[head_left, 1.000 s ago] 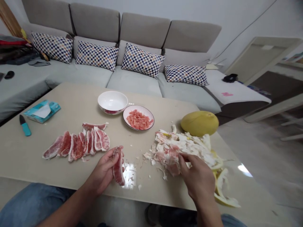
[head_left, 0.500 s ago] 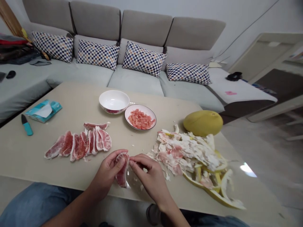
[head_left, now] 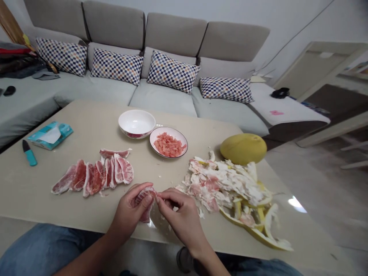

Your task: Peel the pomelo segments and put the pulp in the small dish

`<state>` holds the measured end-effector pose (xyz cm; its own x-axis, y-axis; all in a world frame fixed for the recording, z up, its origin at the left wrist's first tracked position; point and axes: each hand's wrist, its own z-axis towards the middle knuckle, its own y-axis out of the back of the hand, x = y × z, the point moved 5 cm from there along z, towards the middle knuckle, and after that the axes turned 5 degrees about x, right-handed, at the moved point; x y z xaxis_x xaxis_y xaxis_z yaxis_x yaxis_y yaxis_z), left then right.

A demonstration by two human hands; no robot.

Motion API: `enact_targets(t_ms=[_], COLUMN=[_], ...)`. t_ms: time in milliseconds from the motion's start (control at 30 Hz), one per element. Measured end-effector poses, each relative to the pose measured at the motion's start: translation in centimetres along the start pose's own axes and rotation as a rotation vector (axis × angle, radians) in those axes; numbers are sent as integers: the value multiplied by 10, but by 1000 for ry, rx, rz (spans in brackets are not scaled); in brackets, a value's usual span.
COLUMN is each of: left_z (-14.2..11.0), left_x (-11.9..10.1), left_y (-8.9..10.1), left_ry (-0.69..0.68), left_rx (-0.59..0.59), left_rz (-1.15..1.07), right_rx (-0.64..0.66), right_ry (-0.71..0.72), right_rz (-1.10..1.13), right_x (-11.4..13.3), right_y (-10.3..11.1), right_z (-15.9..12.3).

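Near the table's front edge, my left hand (head_left: 133,209) is closed around a red pomelo segment (head_left: 146,215), with the thumb across its face. My right hand (head_left: 179,212) pinches the membrane at the segment's upper right edge, between thumb and forefinger. To the left, several unpeeled pomelo segments (head_left: 108,174) lie in a row. A plate (head_left: 184,150) of loose pink pulp (head_left: 169,145) sits beyond my hands, beside a white bowl (head_left: 137,120). On the right is a heap of white membrane scraps (head_left: 227,180) over yellow rind (head_left: 263,235).
A whole pomelo (head_left: 243,148) stands behind the scraps. A teal-handled knife (head_left: 30,154) and a tissue pack (head_left: 51,135) lie at the table's left. Beyond the table (head_left: 94,119) is a grey sofa (head_left: 163,96) with checkered cushions (head_left: 173,71).
The segment has tilted in my left hand, and its lower part shows less. My right fingers keep pinching at its edge. The whole view has shifted slightly.
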<state>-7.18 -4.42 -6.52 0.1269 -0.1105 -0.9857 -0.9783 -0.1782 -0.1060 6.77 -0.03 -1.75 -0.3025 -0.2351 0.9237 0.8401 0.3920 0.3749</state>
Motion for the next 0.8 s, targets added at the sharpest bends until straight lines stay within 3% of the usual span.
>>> enact_targets(t_ms=[200, 400, 533, 800], left_z=[-2, -4, -2, -2], left_x=[-3, 9, 10, 0], left_y=[1, -8, -9, -3], left_ry=[-22, 186, 214, 129], left_rx=[-2, 98, 93, 28], left_rz=[44, -254, -365, -133], right_rx=[-50, 104, 114, 77], right_ry=[-83, -170, -141, -110], right_rz=[10, 116, 102, 23], right_x=[-4, -6, -4, -1], right_y=[-1, 1, 2, 2], right_z=[2, 5, 5, 5])
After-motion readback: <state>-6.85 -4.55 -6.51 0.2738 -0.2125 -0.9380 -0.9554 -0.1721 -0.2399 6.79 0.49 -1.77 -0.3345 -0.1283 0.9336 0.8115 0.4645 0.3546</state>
